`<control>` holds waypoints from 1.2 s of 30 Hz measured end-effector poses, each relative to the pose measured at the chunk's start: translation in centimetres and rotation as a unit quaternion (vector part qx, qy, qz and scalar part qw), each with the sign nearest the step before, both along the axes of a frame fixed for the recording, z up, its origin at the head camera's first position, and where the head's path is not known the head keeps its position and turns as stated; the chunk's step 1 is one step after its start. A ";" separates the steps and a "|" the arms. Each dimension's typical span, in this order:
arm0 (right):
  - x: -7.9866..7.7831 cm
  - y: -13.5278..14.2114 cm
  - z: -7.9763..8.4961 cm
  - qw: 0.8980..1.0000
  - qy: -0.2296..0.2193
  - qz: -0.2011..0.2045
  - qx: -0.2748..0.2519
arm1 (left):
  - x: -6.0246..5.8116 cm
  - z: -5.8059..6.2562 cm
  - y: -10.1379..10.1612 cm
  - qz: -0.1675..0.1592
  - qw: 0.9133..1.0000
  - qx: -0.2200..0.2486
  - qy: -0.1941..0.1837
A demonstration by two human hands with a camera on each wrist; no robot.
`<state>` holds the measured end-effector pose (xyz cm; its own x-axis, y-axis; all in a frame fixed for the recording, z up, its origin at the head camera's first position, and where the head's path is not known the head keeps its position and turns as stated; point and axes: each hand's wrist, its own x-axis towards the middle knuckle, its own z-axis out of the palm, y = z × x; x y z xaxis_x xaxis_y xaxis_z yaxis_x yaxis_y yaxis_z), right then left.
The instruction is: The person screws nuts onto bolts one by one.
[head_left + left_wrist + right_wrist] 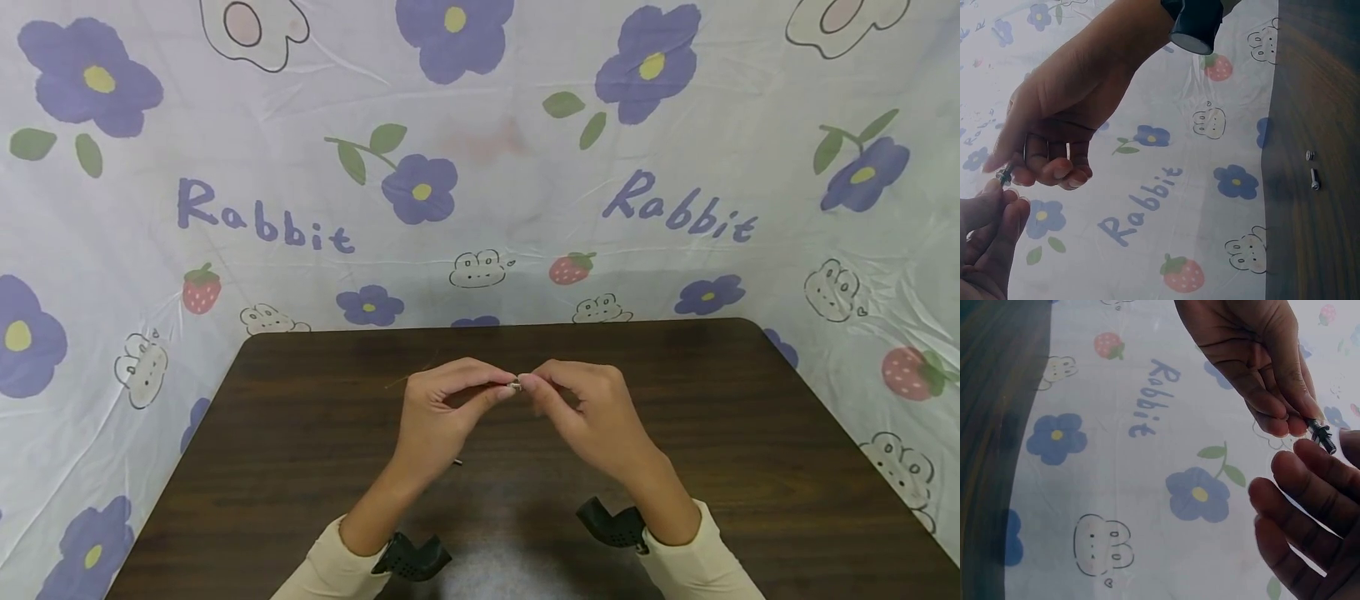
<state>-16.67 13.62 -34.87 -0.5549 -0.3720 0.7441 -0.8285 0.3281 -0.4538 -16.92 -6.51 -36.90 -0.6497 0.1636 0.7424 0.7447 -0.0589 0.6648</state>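
Pinching a small metal bolt (1321, 436) by one end, the left hand (438, 408) holds it raised above a dark wooden tabletop (300, 467), close to the middle of my head view. Its thumb and forefinger do the gripping. From my distant seat the right wrist feed serves me best: I can make out a wider collar partway along the bolt and a threaded end pointing toward the right hand (592, 408). That one has its thumb and forefinger brought up around the threaded end, one to either side, with the other fingers loosely bent (whether those tips really close on the metal, I cannot tell from any of my feeds).

Turning to the left wrist feed, I find two more pieces of hardware lying on the wood, near each other: a little screw (1315, 180) and a shorter, stubby metal piece (1310, 155), too small for me to name. Both lie well apart from the bolt.

Each forearm comes in from the near edge of my head view, in a cream left sleeve (322, 567) and a matching right sleeve (697, 554). Behind it all I see a pale cloth (525, 229) printed with purple flowers, strawberries, rabbits and the word "Rabbit"
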 end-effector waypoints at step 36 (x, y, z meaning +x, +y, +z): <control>-0.3 -0.1 0.3 0.996 0.065 0.036 -0.039 | 0.0 0.2 -0.3 0.005 1.000 0.006 0.002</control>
